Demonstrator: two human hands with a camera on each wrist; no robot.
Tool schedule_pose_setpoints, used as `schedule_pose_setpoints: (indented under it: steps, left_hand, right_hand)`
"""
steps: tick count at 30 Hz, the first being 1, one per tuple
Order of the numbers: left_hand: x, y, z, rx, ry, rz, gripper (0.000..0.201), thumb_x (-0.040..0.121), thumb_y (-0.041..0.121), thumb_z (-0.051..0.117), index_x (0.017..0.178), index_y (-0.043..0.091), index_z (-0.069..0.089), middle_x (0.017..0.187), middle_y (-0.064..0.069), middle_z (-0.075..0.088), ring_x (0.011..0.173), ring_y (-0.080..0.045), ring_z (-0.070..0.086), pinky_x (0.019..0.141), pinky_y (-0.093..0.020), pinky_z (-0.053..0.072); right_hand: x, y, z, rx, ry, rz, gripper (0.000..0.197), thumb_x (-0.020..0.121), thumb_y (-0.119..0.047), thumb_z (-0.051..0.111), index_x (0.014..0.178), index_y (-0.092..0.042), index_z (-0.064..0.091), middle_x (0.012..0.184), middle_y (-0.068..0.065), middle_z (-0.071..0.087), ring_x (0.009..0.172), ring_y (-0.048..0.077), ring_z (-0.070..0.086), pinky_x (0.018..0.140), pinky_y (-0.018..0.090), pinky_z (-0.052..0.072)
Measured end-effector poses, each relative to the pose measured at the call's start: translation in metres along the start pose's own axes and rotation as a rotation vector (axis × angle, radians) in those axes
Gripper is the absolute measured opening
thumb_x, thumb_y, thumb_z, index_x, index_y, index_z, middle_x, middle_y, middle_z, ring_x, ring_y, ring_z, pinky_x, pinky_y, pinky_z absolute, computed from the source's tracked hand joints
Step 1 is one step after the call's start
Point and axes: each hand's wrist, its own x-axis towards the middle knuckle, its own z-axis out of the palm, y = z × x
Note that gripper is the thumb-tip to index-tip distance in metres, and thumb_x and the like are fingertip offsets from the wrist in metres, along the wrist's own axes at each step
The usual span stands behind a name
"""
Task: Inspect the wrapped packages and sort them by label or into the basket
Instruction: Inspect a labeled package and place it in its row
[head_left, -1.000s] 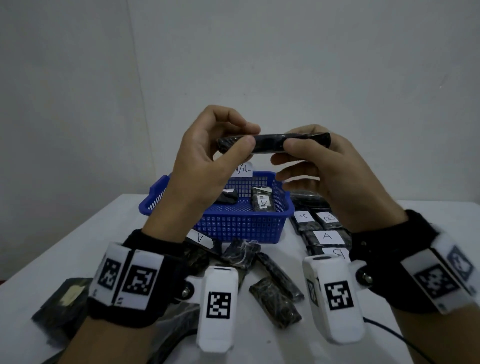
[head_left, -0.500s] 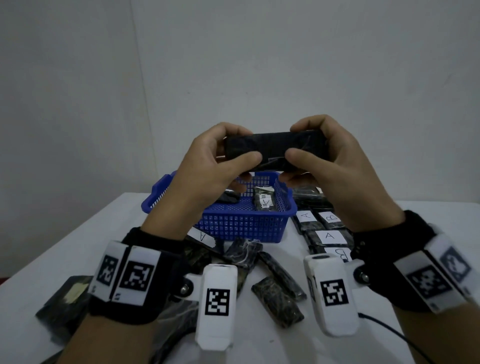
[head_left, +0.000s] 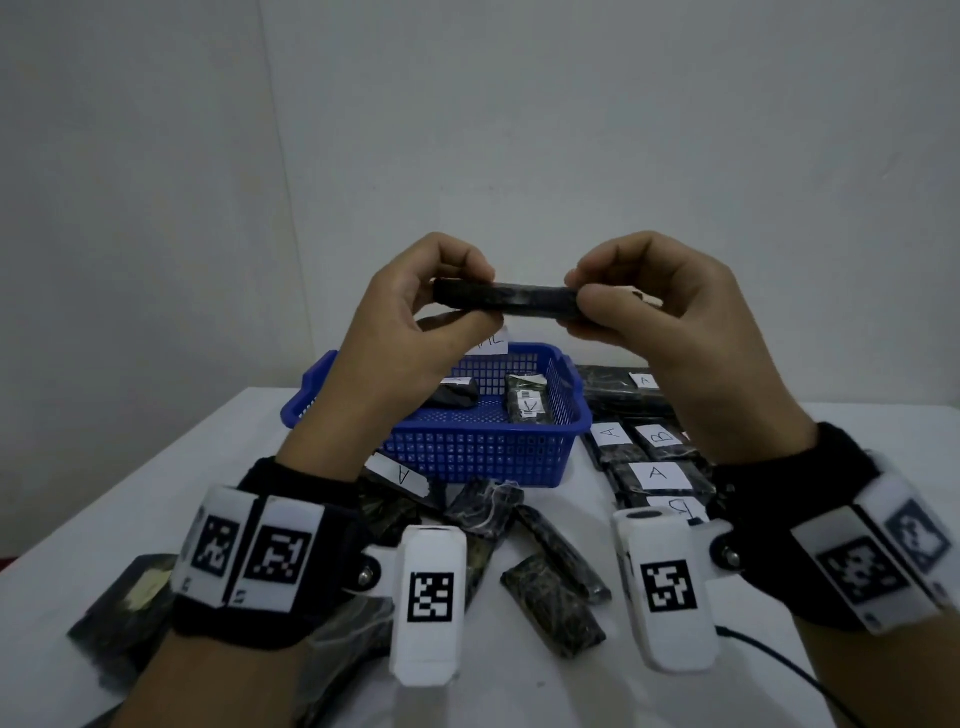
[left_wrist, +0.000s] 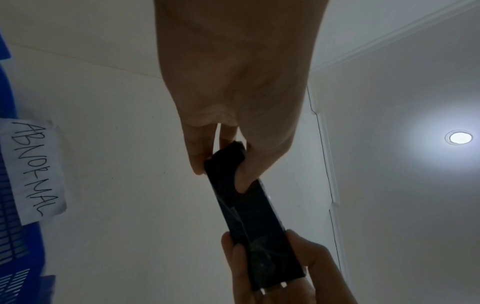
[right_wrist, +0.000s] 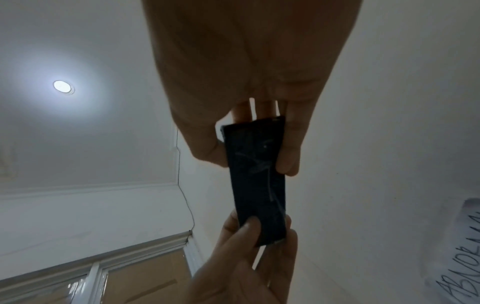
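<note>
At the bottom of the head view sat my two wrist cameras, and just beyond them the loose dark wrapped packages lay scattered on the white table, not yet sorted. To the right of centre the labelled packages lay in rows, showing A and B slips. Beyond the loose pile stood the blue perforated plastic basket, with a white ABNORMAL paper tag on its far rim and two packages already inside.

Above all that, in the middle of the frame, I held the slim black wrapped package level in the air over the basket. My left hand pinched one end between thumb and fingers; my right hand pinched the other.

Half a second before, its broad face had been turned toward me; now I had rolled it so only the thin edge showed. No label appeared on the faces the wrist views caught. I judged the inspection still under way, and if no letter turned up, the basket seemed its likely place.
</note>
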Motion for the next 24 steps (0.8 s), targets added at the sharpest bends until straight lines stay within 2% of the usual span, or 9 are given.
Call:
schedule_pose_setpoints:
  steps: [3,5,9,12,15,19,22,24]
  left_hand:
    - [0.0,0.001,-0.001,-0.032,-0.01,-0.019,0.023,0.086,0.009,0.072,0.107,0.01,0.061,0.108,-0.008,0.071,0.104,-0.018,0.067,0.094,-0.025,0.052]
    - [0.0,0.003,-0.003,-0.062,0.013,-0.023,0.027,0.087,0.001,0.07,0.109,0.011,0.059,0.108,-0.006,0.072,0.103,-0.016,0.068,0.094,-0.026,0.052]
    - [0.001,0.012,-0.007,-0.107,0.087,0.057,0.033,0.084,-0.008,0.069,0.103,0.015,0.057,0.1,0.003,0.07,0.092,-0.01,0.067,0.084,-0.025,0.055]
    - [0.0,0.02,-0.007,-0.1,0.088,0.14,0.033,0.081,-0.007,0.071,0.1,0.017,0.057,0.101,-0.003,0.068,0.09,-0.019,0.065,0.084,-0.032,0.058]
    - [-0.002,0.021,-0.002,-0.068,0.04,0.167,0.039,0.08,-0.007,0.074,0.105,0.015,0.053,0.099,0.0,0.068,0.086,-0.028,0.065,0.081,-0.032,0.059]
    - [-0.004,0.02,0.005,-0.032,0.003,0.181,0.041,0.079,-0.007,0.077,0.105,0.012,0.051,0.099,0.0,0.068,0.089,-0.023,0.069,0.082,-0.036,0.061]
    - [-0.005,0.021,0.006,-0.033,0.003,0.191,0.044,0.078,-0.005,0.079,0.105,0.013,0.049,0.101,-0.001,0.07,0.088,-0.023,0.069,0.08,-0.036,0.061]
    - [-0.005,0.024,0.005,-0.059,-0.019,0.181,0.048,0.077,-0.005,0.08,0.108,0.013,0.047,0.1,0.0,0.071,0.086,-0.021,0.069,0.077,-0.033,0.061]
  right_hand:
    - [-0.001,0.0,0.001,-0.041,0.068,-0.083,0.007,0.09,-0.008,0.067,0.096,-0.008,0.065,0.099,0.023,0.069,0.09,0.036,0.071,0.078,0.041,0.063]
    - [0.0,-0.001,-0.001,-0.015,0.068,-0.09,0.006,0.091,-0.006,0.064,0.097,-0.009,0.064,0.102,0.019,0.07,0.095,0.033,0.071,0.08,0.038,0.062]
    - [0.002,0.0,-0.001,0.056,0.09,0.184,0.007,0.098,-0.017,0.059,0.104,-0.014,0.062,0.104,0.009,0.066,0.093,0.019,0.07,0.078,0.038,0.062]
    - [0.002,0.0,0.001,0.056,0.069,0.344,0.026,0.095,-0.035,0.066,0.114,-0.019,0.06,0.117,-0.002,0.066,0.105,0.022,0.072,0.078,0.038,0.062]
    - [-0.002,-0.007,0.007,0.135,-0.057,0.361,0.053,0.084,-0.052,0.071,0.127,-0.024,0.057,0.129,-0.006,0.065,0.111,0.016,0.07,0.082,0.037,0.062]
    - [-0.003,-0.009,0.014,0.08,-0.085,0.358,0.061,0.076,-0.059,0.07,0.128,-0.031,0.056,0.14,-0.007,0.058,0.106,0.001,0.069,0.093,0.046,0.058]
    - [-0.005,-0.004,0.014,0.104,-0.119,0.424,0.063,0.075,-0.063,0.071,0.125,-0.026,0.059,0.12,-0.01,0.07,0.103,0.007,0.071,0.096,0.051,0.054]
    - [-0.004,-0.002,0.016,0.203,-0.094,0.383,0.06,0.072,-0.05,0.071,0.122,-0.02,0.059,0.111,-0.005,0.073,0.102,0.015,0.072,0.091,0.042,0.058]
